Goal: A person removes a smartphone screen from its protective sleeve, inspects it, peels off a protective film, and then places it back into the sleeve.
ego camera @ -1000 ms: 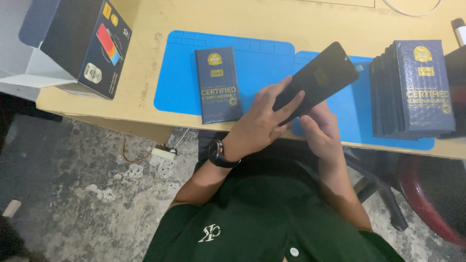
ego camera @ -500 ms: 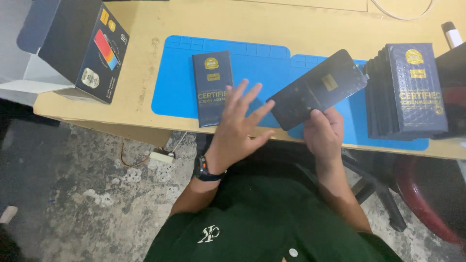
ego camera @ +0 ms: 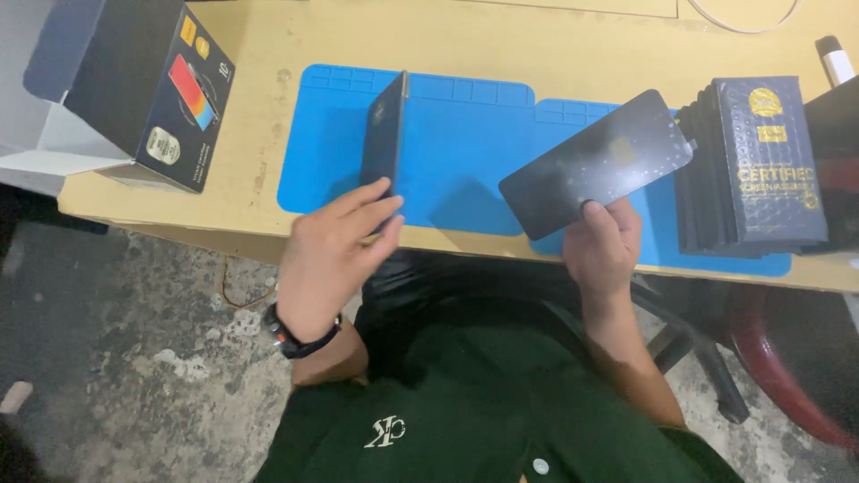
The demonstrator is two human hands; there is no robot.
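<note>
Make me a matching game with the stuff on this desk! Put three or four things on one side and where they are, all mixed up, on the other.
Things:
1. dark screen panel
2. slim dark box
3. stack of dark blue boxes
4. big open carton

Places:
A. standing on edge on the blue mat, at the left hand
B. at the desk's far left corner
C. held up by the right hand
D. at the right end of the mat

Pairs: 1-C, 2-A, 3-D, 4-B
</note>
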